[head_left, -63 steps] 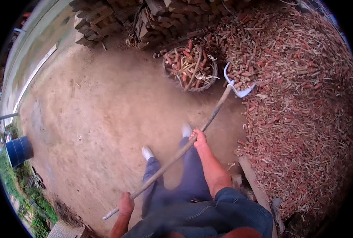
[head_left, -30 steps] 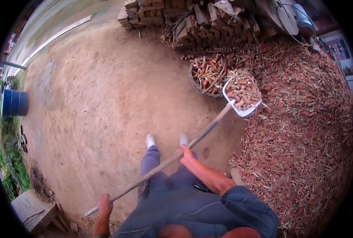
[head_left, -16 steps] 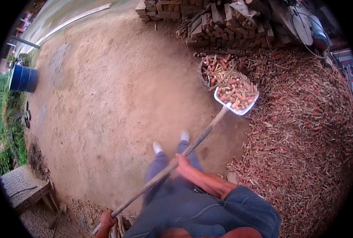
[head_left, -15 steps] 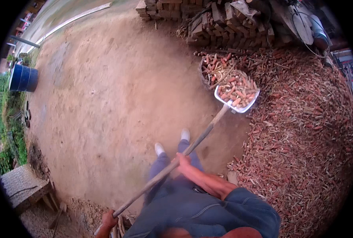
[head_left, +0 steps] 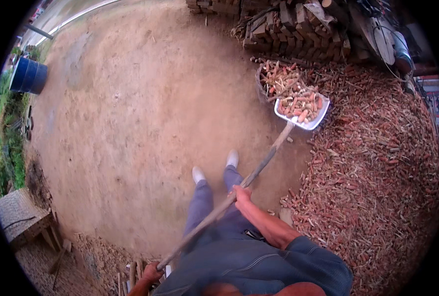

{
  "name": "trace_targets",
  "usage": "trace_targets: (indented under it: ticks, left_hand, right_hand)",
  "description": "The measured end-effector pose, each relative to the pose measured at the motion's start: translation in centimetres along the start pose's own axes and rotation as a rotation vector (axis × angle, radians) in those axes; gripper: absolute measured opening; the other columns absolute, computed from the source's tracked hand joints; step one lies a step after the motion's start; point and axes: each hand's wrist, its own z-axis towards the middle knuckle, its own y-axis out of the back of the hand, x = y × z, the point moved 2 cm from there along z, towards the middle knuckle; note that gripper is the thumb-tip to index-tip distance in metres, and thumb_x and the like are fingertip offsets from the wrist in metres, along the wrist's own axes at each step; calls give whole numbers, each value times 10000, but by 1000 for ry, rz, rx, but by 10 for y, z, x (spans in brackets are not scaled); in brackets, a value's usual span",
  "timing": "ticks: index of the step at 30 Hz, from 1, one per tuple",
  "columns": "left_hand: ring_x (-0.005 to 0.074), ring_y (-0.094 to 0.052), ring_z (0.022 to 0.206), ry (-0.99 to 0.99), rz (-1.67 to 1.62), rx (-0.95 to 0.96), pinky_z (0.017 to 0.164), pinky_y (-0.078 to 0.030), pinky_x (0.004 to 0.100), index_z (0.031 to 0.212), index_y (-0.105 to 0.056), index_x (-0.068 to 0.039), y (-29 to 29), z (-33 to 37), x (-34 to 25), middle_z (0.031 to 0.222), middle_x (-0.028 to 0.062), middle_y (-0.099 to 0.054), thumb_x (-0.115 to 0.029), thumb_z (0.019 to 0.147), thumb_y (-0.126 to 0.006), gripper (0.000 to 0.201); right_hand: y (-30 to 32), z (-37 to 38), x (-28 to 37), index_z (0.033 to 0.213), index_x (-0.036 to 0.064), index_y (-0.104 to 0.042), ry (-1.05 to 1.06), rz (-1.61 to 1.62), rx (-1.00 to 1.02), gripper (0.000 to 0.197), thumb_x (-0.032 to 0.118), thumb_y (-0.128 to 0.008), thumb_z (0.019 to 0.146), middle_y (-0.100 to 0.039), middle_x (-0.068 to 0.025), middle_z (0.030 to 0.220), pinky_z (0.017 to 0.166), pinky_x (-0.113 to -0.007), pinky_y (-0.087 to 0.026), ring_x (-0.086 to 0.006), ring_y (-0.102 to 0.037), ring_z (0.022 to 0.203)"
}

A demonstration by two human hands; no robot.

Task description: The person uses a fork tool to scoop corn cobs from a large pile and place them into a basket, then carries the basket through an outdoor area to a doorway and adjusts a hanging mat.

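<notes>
Both my hands grip the long wooden handle of a shovel, which slants from lower left to upper right. Closed around the handle's rear end is my left hand, low at the left. My right hand holds it about midway, in front of my thighs. The shovel's white, scoop-like blade carries a heap of reddish and pale corn cobs. It is tipped against a round basket filled with more cobs. The heap and blade hide part of the basket's near rim.
A wide pile of corn cobs covers the ground on the right. Stacked bricks stand beyond the basket. A blue drum is at the far left, and a stone slab at the lower left. Bare earth lies ahead.
My left hand and the handle's rear end have shifted right. Cobs have slid forward off the blade towards the basket, baring more of its near part. The whole view has shifted slightly.
</notes>
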Motion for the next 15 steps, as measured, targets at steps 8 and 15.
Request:
trace_targets:
  ticks: [8, 15]
  left_hand:
    - [386, -625, 808, 5, -31, 20, 739, -504, 459, 884, -613, -68, -33, -5, 26, 823, 193, -648, -288, 680, -657, 303]
    - [362, -634, 834, 4, -100, 126, 756, -506, 439, 975, -639, -93, -67, -7, 23, 855, 181, -660, -332, 686, -671, 376]
  right_hand:
    - [9, 5, -10, 868, -5, -459, 2, -127, -69, 216, 10, -623, 728, -522, -116, 673, 416, -402, -503, -246, -550, 497]
    - [21, -5, 3, 776, 2, -443, 0, -201, -101, 189, 21, -627, 735, -500, -119, 607, 423, -410, -494, -255, -533, 476]
